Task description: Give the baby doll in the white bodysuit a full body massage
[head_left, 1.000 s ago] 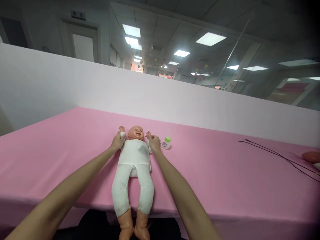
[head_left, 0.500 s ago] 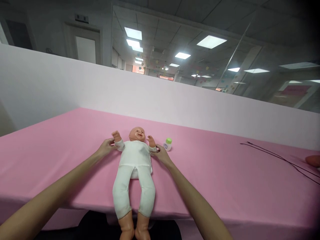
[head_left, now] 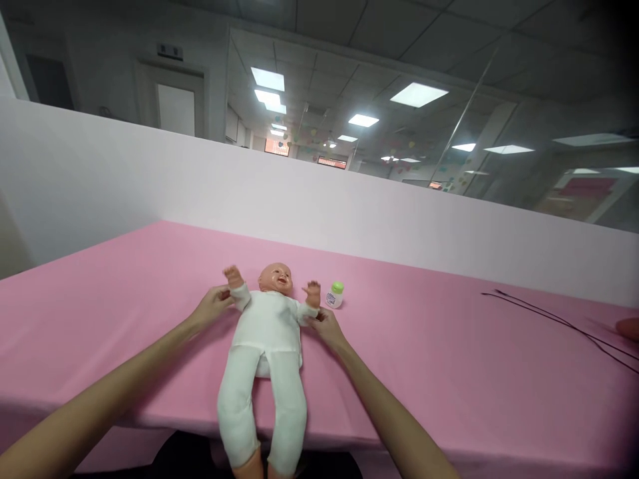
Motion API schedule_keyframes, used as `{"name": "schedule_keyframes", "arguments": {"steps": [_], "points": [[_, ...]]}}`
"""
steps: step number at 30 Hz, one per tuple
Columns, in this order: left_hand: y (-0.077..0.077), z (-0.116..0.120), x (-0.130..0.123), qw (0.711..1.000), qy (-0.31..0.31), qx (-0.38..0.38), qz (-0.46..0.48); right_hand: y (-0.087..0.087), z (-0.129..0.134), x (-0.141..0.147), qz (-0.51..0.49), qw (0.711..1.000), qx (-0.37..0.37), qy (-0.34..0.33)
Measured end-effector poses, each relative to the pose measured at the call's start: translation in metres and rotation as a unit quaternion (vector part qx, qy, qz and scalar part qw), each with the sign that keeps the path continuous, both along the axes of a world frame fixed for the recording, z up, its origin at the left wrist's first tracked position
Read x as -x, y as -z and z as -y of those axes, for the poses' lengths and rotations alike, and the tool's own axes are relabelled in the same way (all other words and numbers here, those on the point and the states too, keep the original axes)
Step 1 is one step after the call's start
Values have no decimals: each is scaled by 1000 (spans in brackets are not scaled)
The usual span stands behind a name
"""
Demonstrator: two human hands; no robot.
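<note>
Head view: left hand [head_left: 212, 306] curling fingers against the sleeve [head_left: 240, 297] of a baby doll [head_left: 267, 326], right hand [head_left: 325, 327] half-open beneath the other sleeve [head_left: 302, 311], grip unclear, uneven tugging risking slippage.

Table: before us, the table [head_left: 90, 346] runs across the view.
Doll: the doll [head_left: 264, 326] lies on its back on the table, head away from us, legs over the near edge.
Hands: our left hand [head_left: 212, 306] is at the doll's arm on our left, and our right hand [head_left: 324, 326] is just below the arm on our right.
Bottle: the bottle [head_left: 335, 295] stands right of the doll's head, near the hand on that side.
Cords: the cords [head_left: 559, 324] lie well to the right, with a rounded object [head_left: 628, 328] at the frame's edge.
Behind: a partition [head_left: 299, 213] stands along the table's far side; beyond it are a door [head_left: 176, 110] on the left and a glass wall [head_left: 499, 159] on the right.
</note>
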State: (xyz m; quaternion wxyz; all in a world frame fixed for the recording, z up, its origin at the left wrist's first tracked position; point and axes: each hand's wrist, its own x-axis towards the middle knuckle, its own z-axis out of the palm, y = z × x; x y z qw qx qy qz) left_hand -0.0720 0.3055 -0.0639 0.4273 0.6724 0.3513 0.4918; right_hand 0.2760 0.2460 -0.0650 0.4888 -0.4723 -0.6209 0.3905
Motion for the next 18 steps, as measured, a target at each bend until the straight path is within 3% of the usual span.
{"name": "schedule_keyframes", "arguments": {"steps": [4,10,14,18], "points": [[-10,-17,-33,996,-66,51,10,-3,-16,15,-11,998,-13,56],[11,-34,-58,986,-127,107,-16,16,-39,17,5,990,15,141],[13,-30,-50,988,-94,124,-13,20,-39,15,-1,989,25,145],[6,-21,-23,994,-18,103,29,8,-23,4,-50,997,37,50]]}}
